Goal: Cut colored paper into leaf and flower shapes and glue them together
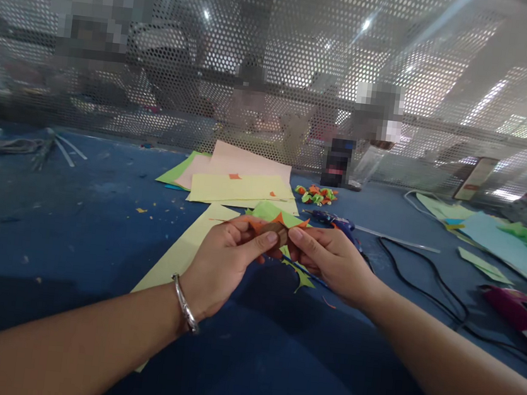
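Observation:
Between my left hand (pixel 234 245) and my right hand (pixel 326 252) is a small brown piece (pixel 275 229) with orange pointed paper (pixel 280 218) at its edges; its exact kind I cannot make out. Both thumbs press on its near face, and the other fingers curl behind it. Just under the hands, a green paper cut-out (pixel 304 281) with pointed tips lies on the table. A thin blue stick-like thing (pixel 303 268) shows below my right fingers. Bright green paper (pixel 269 209) sits behind the hands. A silver bangle (pixel 185 303) circles my left wrist.
Stacked paper sheets (pixel 240 188) and folded orange-green pieces (pixel 316 195) lie beyond the hands. A blue glue gun (pixel 337 221) is behind my right hand, with black cord (pixel 420 285) and a magenta power strip (pixel 516 315) farther right. A perforated metal screen (pixel 284 54) closes the back.

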The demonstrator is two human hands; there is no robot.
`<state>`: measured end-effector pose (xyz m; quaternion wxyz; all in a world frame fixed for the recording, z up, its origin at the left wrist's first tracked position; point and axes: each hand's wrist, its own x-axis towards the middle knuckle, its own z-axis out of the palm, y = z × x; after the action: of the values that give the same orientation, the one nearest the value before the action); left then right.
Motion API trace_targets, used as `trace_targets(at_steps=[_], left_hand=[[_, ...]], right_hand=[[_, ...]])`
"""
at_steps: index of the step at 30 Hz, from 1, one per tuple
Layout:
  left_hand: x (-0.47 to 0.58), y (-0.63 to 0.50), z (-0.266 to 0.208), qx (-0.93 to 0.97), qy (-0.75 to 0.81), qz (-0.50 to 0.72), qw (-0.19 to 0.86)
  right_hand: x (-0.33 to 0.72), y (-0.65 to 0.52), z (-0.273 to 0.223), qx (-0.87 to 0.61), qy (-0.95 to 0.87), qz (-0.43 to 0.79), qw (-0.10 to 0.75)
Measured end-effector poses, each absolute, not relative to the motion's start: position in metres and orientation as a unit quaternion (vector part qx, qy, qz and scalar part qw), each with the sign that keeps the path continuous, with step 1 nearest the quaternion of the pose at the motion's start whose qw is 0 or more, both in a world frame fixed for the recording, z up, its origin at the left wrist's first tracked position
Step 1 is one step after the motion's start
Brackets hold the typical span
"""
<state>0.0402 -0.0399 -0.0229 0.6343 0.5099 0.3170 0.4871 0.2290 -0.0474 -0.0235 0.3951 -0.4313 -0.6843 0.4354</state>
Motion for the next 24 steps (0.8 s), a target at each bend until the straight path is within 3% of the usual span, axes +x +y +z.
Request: trace_targets(at_steps=[14,24], left_hand=[[0.0384,-0.0368,-0.0247,0.504,0.323,0.500,0.626],[0.0376,-0.0360,-0.0254,0.522,0.312,0.502,0.615]], right_hand=[[0.2332,-0.0471,-0.0174,-0.462,-0.741,0.323,0.365],[0.2336,-0.0485,-0.0170,-0.470,-0.742,0.314,0.360]])
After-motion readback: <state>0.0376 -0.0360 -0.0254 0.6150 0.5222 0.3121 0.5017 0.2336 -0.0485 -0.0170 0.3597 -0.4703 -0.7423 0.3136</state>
